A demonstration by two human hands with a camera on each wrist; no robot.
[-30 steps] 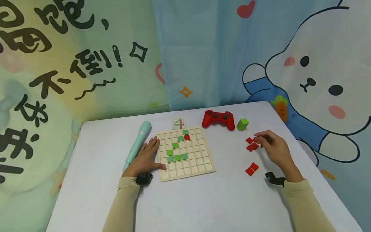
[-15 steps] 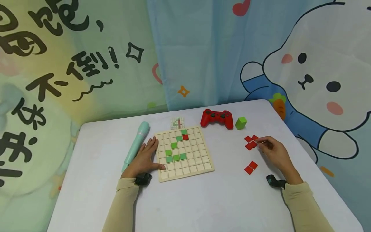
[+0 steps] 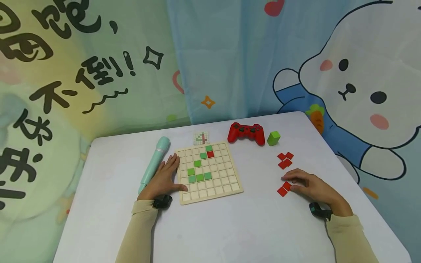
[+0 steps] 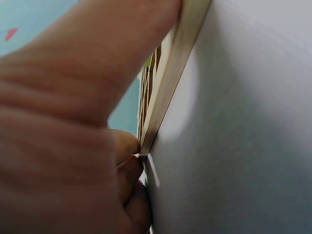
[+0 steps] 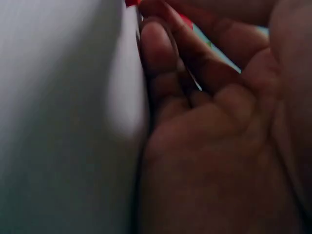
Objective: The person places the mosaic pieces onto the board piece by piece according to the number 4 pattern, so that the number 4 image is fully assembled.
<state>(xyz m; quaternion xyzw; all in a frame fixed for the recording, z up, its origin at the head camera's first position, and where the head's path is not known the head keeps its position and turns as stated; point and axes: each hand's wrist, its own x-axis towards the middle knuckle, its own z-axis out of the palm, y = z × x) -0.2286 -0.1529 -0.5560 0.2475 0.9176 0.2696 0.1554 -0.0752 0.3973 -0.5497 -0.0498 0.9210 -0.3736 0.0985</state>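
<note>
— Red tiles (image 3: 284,189), where are they lying right now?

— Starting with the biggest thing: the white worktop (image 3: 230,226) is carrying everything. On it the wooden grid board (image 3: 217,182) is sitting left of centre, with green tiles (image 3: 199,178) and one red square (image 3: 210,154) lying in its cells. The pair of red tiles is lying on the worktop to the right of the board, near its front corner, and a second cluster of red tiles (image 3: 285,160) is lying a little farther back, apart from the pair.

— And the hands?

— The left hand (image 3: 163,180) is resting flat against the board's left edge, fingers straight and thumb lying along the front corner; its grip is relaxed and holding nothing. The right hand (image 3: 312,186) is reaching over the near pair, fingertips (image 3: 285,178) touching or just above them. The wrist view is too blurred, so I cannot tell whether that grip is pinching a tile or lying loose.

— Anything else lying around?

— A mint-green cylinder (image 3: 154,163) is lying just left of the left hand. A red game controller (image 3: 246,133) is sitting behind the board, a small green cube (image 3: 273,138) just beside it, and a little pattern card (image 3: 201,138) is lying at the board's back edge.
</note>
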